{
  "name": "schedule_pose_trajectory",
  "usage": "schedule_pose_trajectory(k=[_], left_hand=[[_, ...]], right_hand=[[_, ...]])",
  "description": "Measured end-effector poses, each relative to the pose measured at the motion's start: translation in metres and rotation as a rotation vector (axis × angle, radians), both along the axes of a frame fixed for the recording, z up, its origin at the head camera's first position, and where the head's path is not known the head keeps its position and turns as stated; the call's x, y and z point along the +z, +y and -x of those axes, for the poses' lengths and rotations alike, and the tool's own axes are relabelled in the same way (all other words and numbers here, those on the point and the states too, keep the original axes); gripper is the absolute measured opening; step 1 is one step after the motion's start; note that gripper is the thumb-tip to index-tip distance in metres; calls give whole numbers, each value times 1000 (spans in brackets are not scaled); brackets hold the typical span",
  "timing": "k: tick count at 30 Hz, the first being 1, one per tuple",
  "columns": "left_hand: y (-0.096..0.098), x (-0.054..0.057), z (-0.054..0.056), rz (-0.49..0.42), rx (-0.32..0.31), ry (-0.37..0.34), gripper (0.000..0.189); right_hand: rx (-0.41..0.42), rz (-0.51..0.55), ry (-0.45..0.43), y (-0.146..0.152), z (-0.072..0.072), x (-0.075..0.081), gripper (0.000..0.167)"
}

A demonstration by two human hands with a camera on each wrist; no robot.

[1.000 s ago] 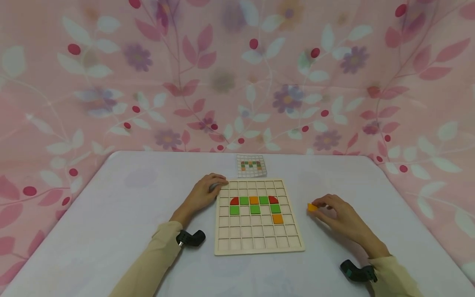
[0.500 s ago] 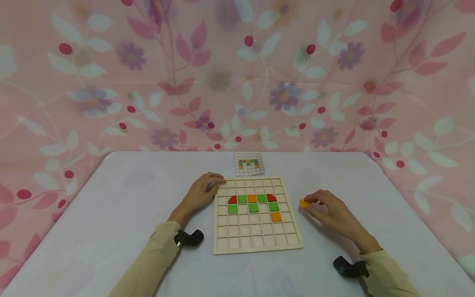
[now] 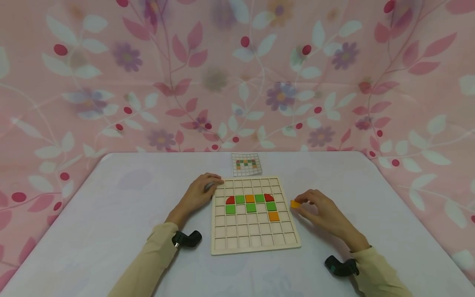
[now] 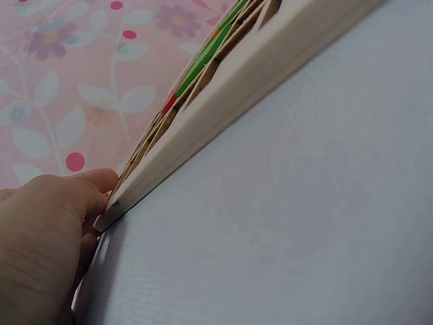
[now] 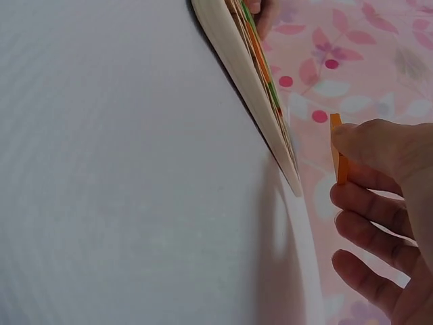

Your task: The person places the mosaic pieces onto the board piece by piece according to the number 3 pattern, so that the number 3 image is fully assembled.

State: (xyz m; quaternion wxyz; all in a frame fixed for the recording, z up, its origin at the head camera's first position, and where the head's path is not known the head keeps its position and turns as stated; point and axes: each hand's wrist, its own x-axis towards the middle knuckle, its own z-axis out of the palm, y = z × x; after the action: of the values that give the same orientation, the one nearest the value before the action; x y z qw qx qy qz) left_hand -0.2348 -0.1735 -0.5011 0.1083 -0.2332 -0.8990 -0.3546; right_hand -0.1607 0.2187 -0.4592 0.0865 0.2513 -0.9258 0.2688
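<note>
A square wooden grid board lies mid-table. In its cells are green square tiles, orange square tiles and red quarter-round tiles. My left hand holds the board at its far left corner, thumb and fingers about the edge; the left wrist view shows these fingers on the corner. Just off the board's right side, my right hand pinches one more orange square tile between thumb and fingers. In the right wrist view this tile stands on edge above the table, the other fingers loosely bent below.
A small paper card printed with a coloured grid pattern lies behind the board. White cloth covers the table, and a pink floral curtain hangs behind it. Each wrist bears a black camera.
My right hand has moved left with the orange square tile, close to the board's right edge. My left hand stays at the board's corner. The whole head view has shifted slightly.
</note>
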Motion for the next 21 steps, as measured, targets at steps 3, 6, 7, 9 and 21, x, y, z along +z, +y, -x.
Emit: schedule_pose_trajectory(k=[3,6,7,9,21], left_hand=[[-1,0,-1,-3,-5,11,22],[-1,0,-1,-7,-17,36,22],[-1,0,-1,-5,-19,43,22],[-1,-1,-1,-8,-22,45,22],[-2,-1,1,-2,-25,38,22]], right_hand=[[16,3,6,-6,1,1,27],[27,2,16,-10,1,2,27],[30,3,17,-12,1,2,27],[35,2,16,-15,1,2,27],[49,15,-50,-32,0,5,25]])
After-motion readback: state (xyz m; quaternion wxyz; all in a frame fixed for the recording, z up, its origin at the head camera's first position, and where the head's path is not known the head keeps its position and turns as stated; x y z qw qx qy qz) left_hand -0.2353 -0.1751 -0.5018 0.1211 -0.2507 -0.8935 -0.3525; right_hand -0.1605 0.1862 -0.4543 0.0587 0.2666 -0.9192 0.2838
